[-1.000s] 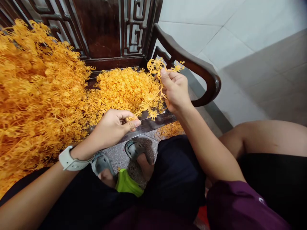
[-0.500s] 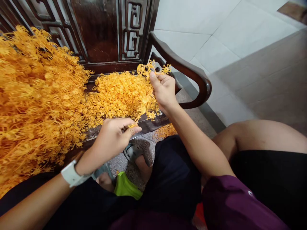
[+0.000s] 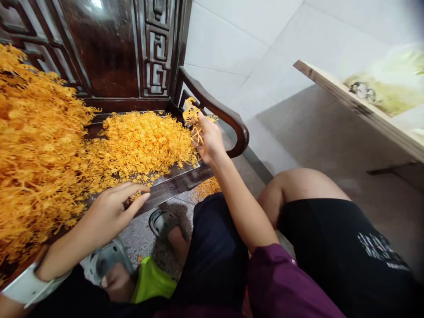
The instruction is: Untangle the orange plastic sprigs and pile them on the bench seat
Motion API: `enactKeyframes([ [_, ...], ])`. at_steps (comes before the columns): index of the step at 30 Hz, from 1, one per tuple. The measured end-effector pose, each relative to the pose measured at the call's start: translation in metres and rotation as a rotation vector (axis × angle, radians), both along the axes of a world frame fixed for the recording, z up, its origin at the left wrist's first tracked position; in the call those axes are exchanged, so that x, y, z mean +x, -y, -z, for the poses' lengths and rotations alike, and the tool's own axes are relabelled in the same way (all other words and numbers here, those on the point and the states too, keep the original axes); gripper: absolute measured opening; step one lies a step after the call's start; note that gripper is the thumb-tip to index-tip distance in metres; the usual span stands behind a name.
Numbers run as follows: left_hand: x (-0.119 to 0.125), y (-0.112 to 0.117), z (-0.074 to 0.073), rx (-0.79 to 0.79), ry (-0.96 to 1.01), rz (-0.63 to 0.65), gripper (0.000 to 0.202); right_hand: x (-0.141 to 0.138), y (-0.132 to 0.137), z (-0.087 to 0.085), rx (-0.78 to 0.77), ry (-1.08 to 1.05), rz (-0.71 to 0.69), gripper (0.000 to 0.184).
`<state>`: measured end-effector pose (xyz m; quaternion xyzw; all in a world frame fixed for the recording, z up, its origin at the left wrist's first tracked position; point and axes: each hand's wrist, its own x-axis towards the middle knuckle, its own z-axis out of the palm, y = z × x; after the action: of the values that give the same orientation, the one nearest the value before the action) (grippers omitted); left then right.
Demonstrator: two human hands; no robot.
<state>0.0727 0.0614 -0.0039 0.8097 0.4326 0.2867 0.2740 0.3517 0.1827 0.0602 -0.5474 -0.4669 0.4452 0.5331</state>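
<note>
My right hand (image 3: 212,137) is closed on a small bunch of yellow-orange plastic flower sprigs (image 3: 191,112), held up near the bench's armrest; thin stems hang below the thumb. Lower left, my left hand (image 3: 121,205) is curled at the front edge of the bench. A small yellow plastic flower piece (image 3: 135,195) shows between its thumb and fingers. Just beyond both hands lies a low heap of loose yellow flower pieces (image 3: 142,141) on the bench seat. A much taller pile of orange branching plastic stems (image 3: 36,154) rises to the left.
The dark wooden bench has a carved back (image 3: 102,48) and a curved armrest (image 3: 228,119). Fallen yellow bits (image 3: 207,187) lie on the floor. A bright green plastic object (image 3: 152,278) stands between my legs. Another person's knee (image 3: 304,185) is at right, below a board-like tabletop (image 3: 361,106).
My left hand has drawn away from the right hand, down and left, and the sprigs no longer stretch between them. The view has turned right, bringing the tabletop into sight.
</note>
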Motion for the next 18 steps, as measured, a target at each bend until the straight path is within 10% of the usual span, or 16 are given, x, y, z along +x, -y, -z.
enactKeyframes([
  [10,-0.008,-0.041,-0.007,0.021,0.141,-0.306,0.095,-0.013,0.019,-0.005,-0.056,-0.046,-0.150,0.058],
  [18,0.016,-0.020,-0.009,0.198,0.243,-0.067,0.033,-0.052,0.039,0.001,-0.149,-0.143,-0.294,0.047],
])
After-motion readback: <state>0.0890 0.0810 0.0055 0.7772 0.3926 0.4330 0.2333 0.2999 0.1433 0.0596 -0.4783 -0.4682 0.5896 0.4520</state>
